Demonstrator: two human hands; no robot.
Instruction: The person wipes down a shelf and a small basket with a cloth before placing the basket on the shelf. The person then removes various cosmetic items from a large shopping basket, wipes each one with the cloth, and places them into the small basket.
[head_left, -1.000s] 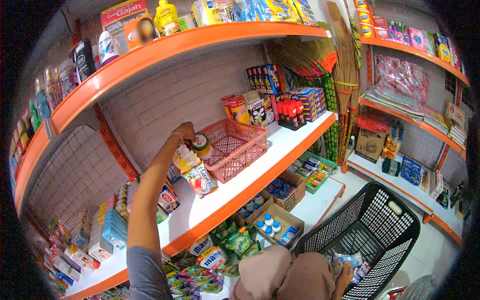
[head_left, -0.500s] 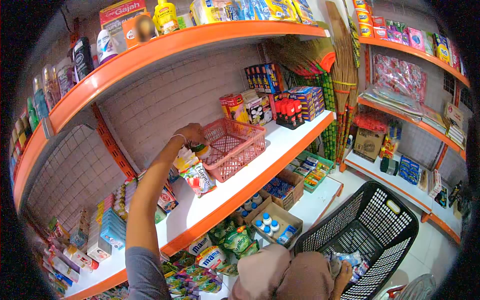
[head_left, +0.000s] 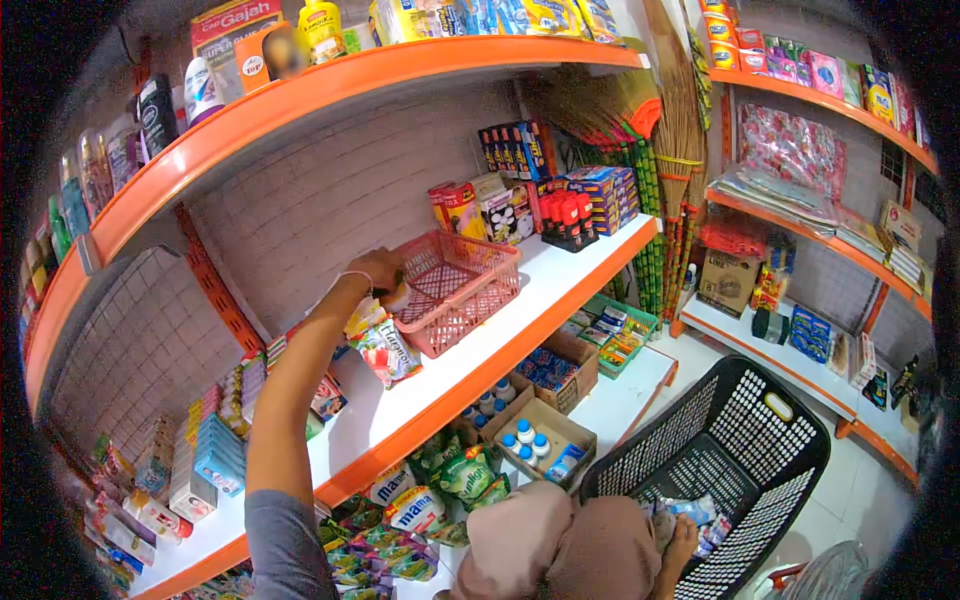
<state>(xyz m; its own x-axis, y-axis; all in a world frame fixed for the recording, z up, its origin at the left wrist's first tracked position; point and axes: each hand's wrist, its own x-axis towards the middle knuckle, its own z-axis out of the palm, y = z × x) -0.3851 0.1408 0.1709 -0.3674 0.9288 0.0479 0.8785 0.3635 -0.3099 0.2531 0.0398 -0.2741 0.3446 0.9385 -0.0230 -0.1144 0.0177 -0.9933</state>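
Note:
My left hand (head_left: 378, 268) reaches over the left end of a pink plastic basket (head_left: 460, 320) on the white shelf. Its fingers are curled around a small, pale, orange-tinted item (head_left: 396, 298), blurred and partly covered by the hand. Just below, a Harmony pouch (head_left: 388, 352) leans beside the basket. Down at the lower right, my right hand (head_left: 682, 543) is inside the near side of a black crate (head_left: 775, 480). Its fingers are bent against blue-and-white plastic packets (head_left: 695, 508); the grip is partly hidden.
Brown fabric (head_left: 560, 545) covers the bottom middle of the view. Boxes and red-capped bottles (head_left: 568, 218) stand right of the pink basket. Below are a carton of blue-capped bottles (head_left: 545, 438) and a green tray (head_left: 615, 335). An orange-edged shelf (head_left: 330, 85) hangs above; brooms (head_left: 680, 150) stand in the corner.
The whole view has shifted slightly, so shelves and baskets appear a little further left. My left hand stays at the basket's left end, and my right hand remains at the packets.

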